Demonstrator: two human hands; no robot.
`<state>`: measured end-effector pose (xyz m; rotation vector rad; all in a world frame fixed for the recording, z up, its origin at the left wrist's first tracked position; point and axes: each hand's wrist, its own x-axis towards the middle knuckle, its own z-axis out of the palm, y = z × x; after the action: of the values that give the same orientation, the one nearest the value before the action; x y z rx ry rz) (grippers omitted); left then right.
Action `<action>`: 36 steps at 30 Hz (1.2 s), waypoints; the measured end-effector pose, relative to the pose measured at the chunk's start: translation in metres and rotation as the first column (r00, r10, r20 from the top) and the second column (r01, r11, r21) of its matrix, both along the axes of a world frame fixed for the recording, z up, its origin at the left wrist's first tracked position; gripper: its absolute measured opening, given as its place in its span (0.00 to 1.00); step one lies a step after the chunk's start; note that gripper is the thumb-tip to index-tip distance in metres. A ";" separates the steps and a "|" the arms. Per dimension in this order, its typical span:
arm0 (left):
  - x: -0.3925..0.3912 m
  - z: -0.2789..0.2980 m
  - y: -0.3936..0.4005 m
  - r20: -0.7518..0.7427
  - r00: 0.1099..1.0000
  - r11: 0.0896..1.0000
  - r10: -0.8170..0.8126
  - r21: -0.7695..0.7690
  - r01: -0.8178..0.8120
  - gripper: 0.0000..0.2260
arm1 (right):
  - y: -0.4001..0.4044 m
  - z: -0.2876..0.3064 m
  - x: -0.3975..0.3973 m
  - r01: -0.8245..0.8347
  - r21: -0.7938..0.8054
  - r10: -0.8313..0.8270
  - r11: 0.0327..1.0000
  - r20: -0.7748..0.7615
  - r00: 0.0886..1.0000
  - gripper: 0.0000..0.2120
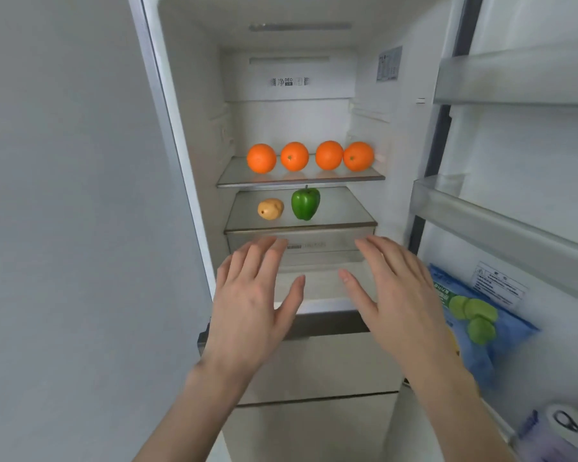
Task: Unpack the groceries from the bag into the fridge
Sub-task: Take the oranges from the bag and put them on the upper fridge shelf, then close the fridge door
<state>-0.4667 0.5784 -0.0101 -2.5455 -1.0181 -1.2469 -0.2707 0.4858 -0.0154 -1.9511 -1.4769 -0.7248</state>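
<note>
Left hand [251, 305], right hand [401, 295] flat, holding nothing. Bag unseen. Next item: set beside green pepper [305, 204], clear of potato [270, 209].

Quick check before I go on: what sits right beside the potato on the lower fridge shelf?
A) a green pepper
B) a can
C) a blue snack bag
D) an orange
A: the green pepper stands just right of the potato on that shelf.
</note>
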 end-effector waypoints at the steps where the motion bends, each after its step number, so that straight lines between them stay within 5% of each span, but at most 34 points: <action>1: -0.006 -0.001 -0.013 0.001 1.000 1.000 0.002 0.002 -0.002 0.21 | -0.011 -0.001 -0.005 -0.012 0.003 0.012 1.000 -0.010 1.000 0.28; 19: -0.078 -0.075 -0.176 -0.025 0.999 0.988 0.047 -0.149 -0.050 0.23 | -0.168 -0.072 -0.088 -0.062 -0.056 0.051 0.997 -0.172 0.984 0.27; 36: -0.059 -0.074 -0.313 0.009 0.999 0.989 -0.033 -0.146 0.034 0.22 | -0.323 -0.035 -0.076 0.044 -0.068 -0.047 0.997 -0.042 0.998 0.26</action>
<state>-0.5252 0.2659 -0.0840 -2.6788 -1.1113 -1.2336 -0.3462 0.1629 -0.0506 -2.0439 -1.4524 -0.6552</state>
